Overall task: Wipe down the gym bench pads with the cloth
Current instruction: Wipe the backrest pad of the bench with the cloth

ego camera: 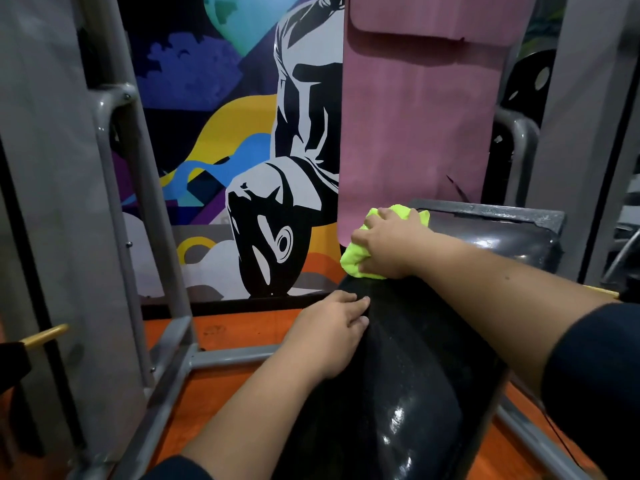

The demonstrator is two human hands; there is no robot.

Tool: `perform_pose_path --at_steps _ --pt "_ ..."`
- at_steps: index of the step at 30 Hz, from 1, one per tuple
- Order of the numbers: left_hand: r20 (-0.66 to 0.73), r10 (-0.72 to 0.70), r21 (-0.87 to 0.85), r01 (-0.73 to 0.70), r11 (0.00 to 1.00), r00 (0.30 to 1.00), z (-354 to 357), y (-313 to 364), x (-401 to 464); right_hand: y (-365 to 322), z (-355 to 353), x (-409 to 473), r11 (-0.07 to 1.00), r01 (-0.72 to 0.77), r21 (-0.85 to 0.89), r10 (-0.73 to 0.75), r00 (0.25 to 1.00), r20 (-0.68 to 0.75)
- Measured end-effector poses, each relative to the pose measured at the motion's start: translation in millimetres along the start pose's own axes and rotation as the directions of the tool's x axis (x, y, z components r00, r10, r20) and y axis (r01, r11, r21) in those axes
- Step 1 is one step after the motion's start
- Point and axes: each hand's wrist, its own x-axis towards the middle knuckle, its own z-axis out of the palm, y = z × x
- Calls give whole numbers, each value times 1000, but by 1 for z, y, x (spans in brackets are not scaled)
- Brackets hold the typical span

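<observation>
On the black bench pad [398, 358], your right hand [388, 244] bunches the lime-green cloth [356, 258], fingers curled into it, at the pad's far end (below the hanging pink mat [415, 116]). Your left hand [332, 327] rests flat, fingers straight, on the pad's left edge.

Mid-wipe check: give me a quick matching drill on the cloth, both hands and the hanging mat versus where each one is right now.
Things:
1. neon yellow-green cloth
2. left hand
3. right hand
4. pink hanging mat

Places:
A. flat on the near black glossy bench pad, at its left edge
B. against the mural wall behind the bench
C. bunched under the right hand
D. gripping the cloth at the pad's far end

Pairs: 1-C, 2-A, 3-D, 4-B
</observation>
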Motion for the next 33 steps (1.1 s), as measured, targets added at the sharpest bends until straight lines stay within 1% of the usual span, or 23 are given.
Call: perform_pose_path --at_steps 3,5,7,9,11,12,14,16,18,20,22,24,26,27,29,31,33 --pt "0 11 -2 -11 1000 1000 1 3 -1 20 0 -12 994 105 37 -104 993 -50" --pt "-5 8 -3 -8 1000 1000 1 4 -1 28 -5 -11 992 94 81 -89 994 -65" --pt "-3 3 16 -3 1000 1000 1 3 -2 19 -6 -6 996 64 61 -60 995 -77" --pt "-11 3 25 -3 1000 1000 1 2 -3 13 -2 -7 995 98 25 -95 992 -88" --pt "-10 4 7 -4 1000 1000 1 2 -4 20 1 -16 984 168 56 -163 983 -81" --pt "-10 4 1 -4 1000 1000 2 3 -4 26 0 -21 980 179 90 -173 982 -75" --pt "-12 -1 7 1 1000 1000 3 5 -4 27 -6 -18 987 125 100 -117 990 -81" --pt "-13 -13 23 14 1000 1000 2 3 -4 13 -7 -12 995 89 50 -84 992 -99" --pt "-16 -18 18 19 1000 1000 2 0 -4 1 0 -10 991 136 -2 -136 985 -109" --pt "-6 -13 4 13 1000 1000 2 1 -4 6 4 -17 977 213 29 -210 973 -94" --pt "-12 -11 -3 11 1000 1000 2 2 -4 12 -1 -19 979 188 75 -181 980 -86" --pt "-22 -22 -5 21 1000 1000 2 0 -3 3 -4 -15 989 137 49 -131 985 -115" --pt "-29 -23 -5 23 1000 999 4 -3 -3 -9 0 -11 988 155 0 -154 980 -130" --pt "-30 -16 -7 16 1000 999 5 -4 -4 -10 3 -13 982 188 -5 -187 974 -129" --pt "-33 4 -1 -4 1000 999 7 -3 -5 3 7 -22 970 241 38 -235 964 -120" --pt "-41 12 19 -12 1000 999 7 -2 -4 14 5 -25 977 198 77 -185 972 -148" --pt "-45 -11 19 12 1000 999 6 -3 -4 7 4 -21 989 137 62 -125 978 -166"
